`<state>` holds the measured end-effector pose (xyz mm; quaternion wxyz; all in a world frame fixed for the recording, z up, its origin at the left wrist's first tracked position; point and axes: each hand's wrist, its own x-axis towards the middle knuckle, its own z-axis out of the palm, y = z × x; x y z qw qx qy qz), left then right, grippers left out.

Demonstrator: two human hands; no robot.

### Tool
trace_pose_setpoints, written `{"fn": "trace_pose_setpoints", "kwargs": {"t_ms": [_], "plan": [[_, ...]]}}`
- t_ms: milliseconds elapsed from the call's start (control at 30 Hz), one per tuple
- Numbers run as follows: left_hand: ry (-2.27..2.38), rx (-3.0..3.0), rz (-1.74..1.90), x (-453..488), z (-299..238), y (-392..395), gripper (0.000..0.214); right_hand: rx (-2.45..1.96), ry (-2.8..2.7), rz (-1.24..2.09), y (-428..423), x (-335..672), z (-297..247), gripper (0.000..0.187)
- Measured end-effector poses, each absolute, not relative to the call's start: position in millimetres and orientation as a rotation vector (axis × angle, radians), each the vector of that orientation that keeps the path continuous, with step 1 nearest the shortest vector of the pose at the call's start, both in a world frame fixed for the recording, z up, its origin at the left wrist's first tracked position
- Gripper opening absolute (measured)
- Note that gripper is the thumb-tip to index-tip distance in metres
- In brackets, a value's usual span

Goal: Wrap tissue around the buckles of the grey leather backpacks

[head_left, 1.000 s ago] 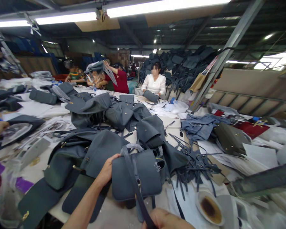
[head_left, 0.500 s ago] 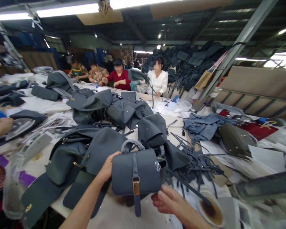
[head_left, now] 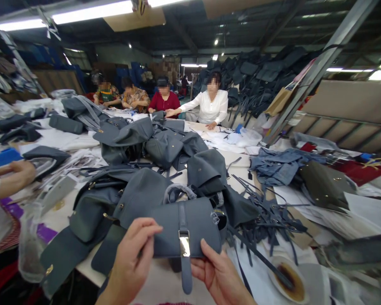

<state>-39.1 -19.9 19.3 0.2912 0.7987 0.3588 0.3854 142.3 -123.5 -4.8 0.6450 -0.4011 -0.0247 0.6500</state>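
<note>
The long tabletop (head_left: 238, 163) runs away from you and is covered almost edge to edge. Down its middle lies a heap of grey bags (head_left: 165, 148), slumped over one another. Behind the far end, a dark stack of more bags (head_left: 260, 72) rises against the wall. Four people sit across the far side, and the one in the white top (head_left: 214, 108) reaches an arm over the heap. To your right an olive bag (head_left: 324, 186) lies on white sheets, well apart from you. Between it and the heap is a tangle of loose straps (head_left: 269, 216).

Right in front of you, lifted just above the near edge of the tabletop, is the grey handbag (head_left: 197, 224), with its front facing you and its looped handle (head_left: 178, 190) standing up behind it. Both of your hands are clamped on it. Your left hand (head_left: 131, 254) grips its left end with the thumb across the front, and your right hand (head_left: 219, 275) holds the lower right edge with the thumb pressed on the front.

At your far left a co-worker's hand (head_left: 20, 171) rests by a dark flap. A cup (head_left: 271, 274) of brown liquid stands just right of your right hand. The handbag's closing strap (head_left: 186, 275) hangs down the centre between your hands, carrying a gold buckle (head_left: 184, 243).
</note>
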Motion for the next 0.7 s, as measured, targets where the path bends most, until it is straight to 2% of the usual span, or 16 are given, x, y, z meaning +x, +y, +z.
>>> {"fn": "trace_pose_setpoints", "kwargs": {"t_ms": [100,233,333,500,700], "plan": [[0.881,2.206,0.847,-31,23,-50,0.008,-0.903,-0.089,1.459,-124,136,-3,0.062],[1.19,2.145,0.71,-12,17,-60,0.046,-0.888,-0.129,1.426,-126,127,-10,0.068],[1.312,2.035,0.504,-1,17,-57,0.054,-0.875,-0.1,1.392,-129,121,-19,0.072],[1.276,1.903,0.366,10,24,-49,0.052,-0.886,-0.074,1.386,-132,118,-29,0.064],[0.977,1.603,0.296,8,22,-40,0.034,-0.876,-0.034,1.413,-133,122,-26,0.054]]}}
